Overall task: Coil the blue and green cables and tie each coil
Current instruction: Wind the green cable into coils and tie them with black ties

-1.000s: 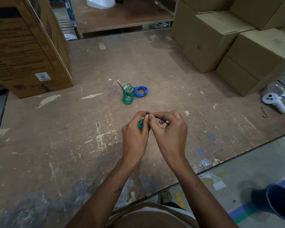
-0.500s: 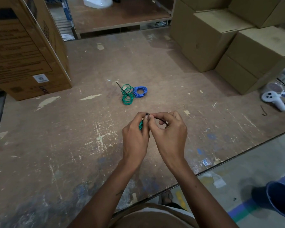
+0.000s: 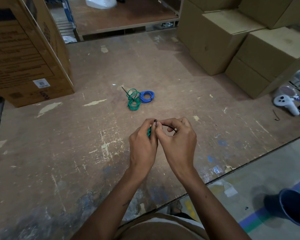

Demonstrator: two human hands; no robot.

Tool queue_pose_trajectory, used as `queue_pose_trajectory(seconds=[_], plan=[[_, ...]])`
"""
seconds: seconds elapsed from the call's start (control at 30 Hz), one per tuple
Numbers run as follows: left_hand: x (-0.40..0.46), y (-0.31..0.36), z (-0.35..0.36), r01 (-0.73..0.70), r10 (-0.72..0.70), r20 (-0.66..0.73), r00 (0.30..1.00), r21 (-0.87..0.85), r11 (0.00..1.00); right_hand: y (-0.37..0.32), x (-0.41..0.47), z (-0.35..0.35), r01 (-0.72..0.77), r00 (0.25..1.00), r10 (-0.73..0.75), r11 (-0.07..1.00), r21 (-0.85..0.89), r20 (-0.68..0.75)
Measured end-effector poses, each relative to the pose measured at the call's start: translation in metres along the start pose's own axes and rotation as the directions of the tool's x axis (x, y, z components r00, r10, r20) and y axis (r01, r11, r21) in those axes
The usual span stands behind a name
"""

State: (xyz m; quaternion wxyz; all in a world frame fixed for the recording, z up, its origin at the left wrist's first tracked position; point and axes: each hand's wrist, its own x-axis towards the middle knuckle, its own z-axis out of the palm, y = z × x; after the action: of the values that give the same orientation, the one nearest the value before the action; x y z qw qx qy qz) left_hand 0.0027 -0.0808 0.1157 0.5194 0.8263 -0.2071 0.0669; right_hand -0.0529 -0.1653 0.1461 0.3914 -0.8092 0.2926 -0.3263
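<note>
A small green coil (image 3: pixel 149 132) sits tucked in the left hand (image 3: pixel 143 146), just a sliver of green showing between the 2 hands, held above the worn wooden table (image 3: pixel 59 153) near its front edge. The left fingers curl around the coil, and the right hand (image 3: pixel 177 144) pinches a thin dark tie (image 3: pixel 168 125) that arcs from the fingertips back toward its knuckles. This looks like the tying step: the tie's end meets the coil right where both thumbs press together. Next, I'd judge, comes a snug wrap or twist of that tie without letting the loops spring loose. Further out on the table, 1 blue coil (image 3: pixel 147 96) lies tidy and round, touching a looser green bundle (image 3: pixel 133 99) with a dark tie end poking out. Cardboard boxes (image 3: pixel 232 40) stand at the far right, a white controller (image 3: pixel 286 103) beside them.
</note>
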Motion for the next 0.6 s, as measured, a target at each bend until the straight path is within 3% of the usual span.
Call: queue_pose_trajectory(seconds=[0.6], plan=[[-0.0014, -0.0009, -0.0024, 0.001, -0.001, 0.005, 1.000, 0.013, 1.000, -0.0013, -0.0053, 0.0010, 0.001, 1.000, -0.001, 1.000, 0.021, -0.014]])
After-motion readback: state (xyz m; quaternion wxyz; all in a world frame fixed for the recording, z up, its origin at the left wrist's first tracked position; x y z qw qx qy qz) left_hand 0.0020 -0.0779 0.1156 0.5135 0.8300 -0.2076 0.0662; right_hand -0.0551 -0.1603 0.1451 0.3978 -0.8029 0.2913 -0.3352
